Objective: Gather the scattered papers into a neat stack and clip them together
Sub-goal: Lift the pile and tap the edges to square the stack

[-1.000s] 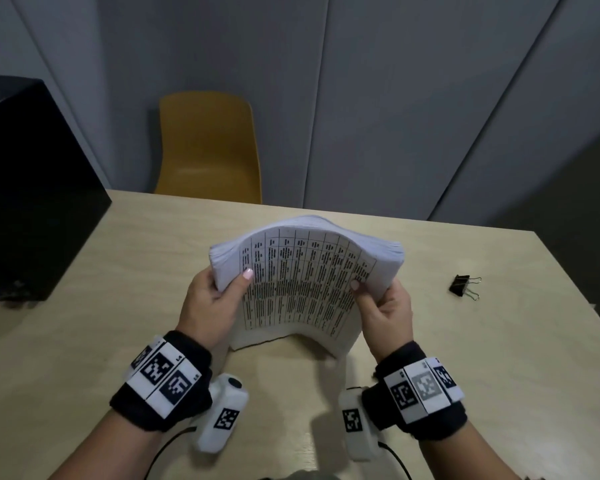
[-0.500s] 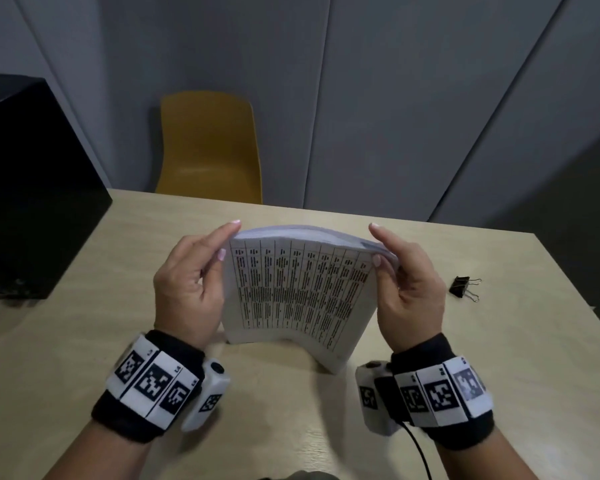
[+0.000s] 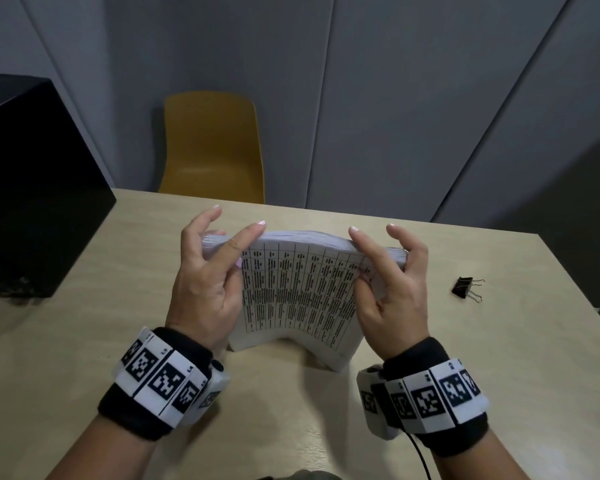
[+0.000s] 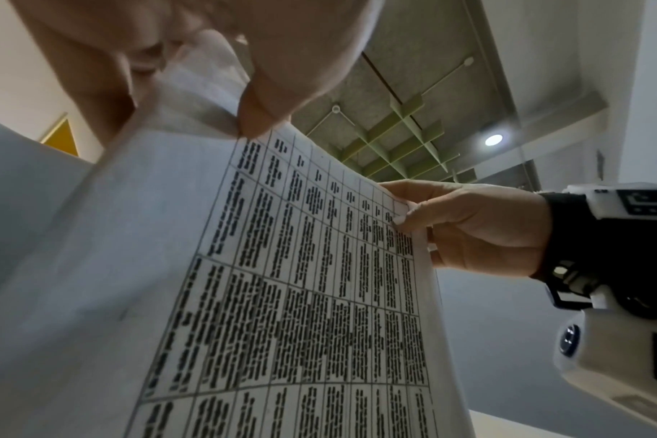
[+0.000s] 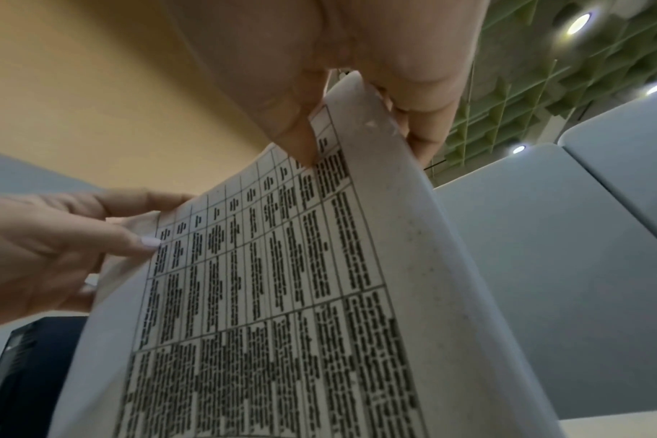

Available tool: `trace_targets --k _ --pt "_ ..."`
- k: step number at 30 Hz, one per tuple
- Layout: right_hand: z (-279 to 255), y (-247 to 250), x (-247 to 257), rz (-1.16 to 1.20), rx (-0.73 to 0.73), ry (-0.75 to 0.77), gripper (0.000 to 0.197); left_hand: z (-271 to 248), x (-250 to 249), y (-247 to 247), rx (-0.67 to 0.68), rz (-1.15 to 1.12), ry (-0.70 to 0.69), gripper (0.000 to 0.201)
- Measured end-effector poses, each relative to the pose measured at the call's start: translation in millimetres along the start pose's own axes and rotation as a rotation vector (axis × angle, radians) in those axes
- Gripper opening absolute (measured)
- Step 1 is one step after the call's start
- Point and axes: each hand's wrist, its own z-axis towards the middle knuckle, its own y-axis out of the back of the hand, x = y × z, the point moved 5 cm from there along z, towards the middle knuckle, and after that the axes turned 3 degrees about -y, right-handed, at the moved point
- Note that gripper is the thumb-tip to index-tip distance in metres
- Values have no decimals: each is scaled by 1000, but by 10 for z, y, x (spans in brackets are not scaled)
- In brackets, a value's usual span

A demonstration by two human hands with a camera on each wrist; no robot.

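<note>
A thick stack of papers [image 3: 295, 292] with a printed table on its front sheet stands on its lower edge on the wooden table [image 3: 499, 358], bowed toward me. My left hand [image 3: 222, 258] pinches the upper left corner, thumb on the front sheet and fingers behind, with the index finger lying on the top edge. My right hand [image 3: 378, 265] pinches the upper right corner the same way. The left wrist view shows the stack [image 4: 301, 296] under my thumb [image 4: 267, 112]; the right wrist view shows the stack [image 5: 282, 296] and thumb [image 5: 293, 133]. A black binder clip [image 3: 466, 287] lies on the table to the right, apart from both hands.
A large black box [image 3: 32, 188] stands on the table's left side. A yellow chair [image 3: 212, 147] stands behind the far edge, in front of grey wall panels. Bare tabletop lies around the stack and the clip.
My hands have moved from gripping the stack's sides, through lying flat along them, up to pinching its top corners. The stack now stands straighter, with its top edges more even.
</note>
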Motion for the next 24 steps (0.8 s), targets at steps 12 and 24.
trace_targets --k 12,24 --pt "-43 -36 31 33 34 -1 39 -7 -85 15 107 -119 -23 41" --pt "194 200 -318 419 52 -29 35 156 158 299 -35 -196 7 29"
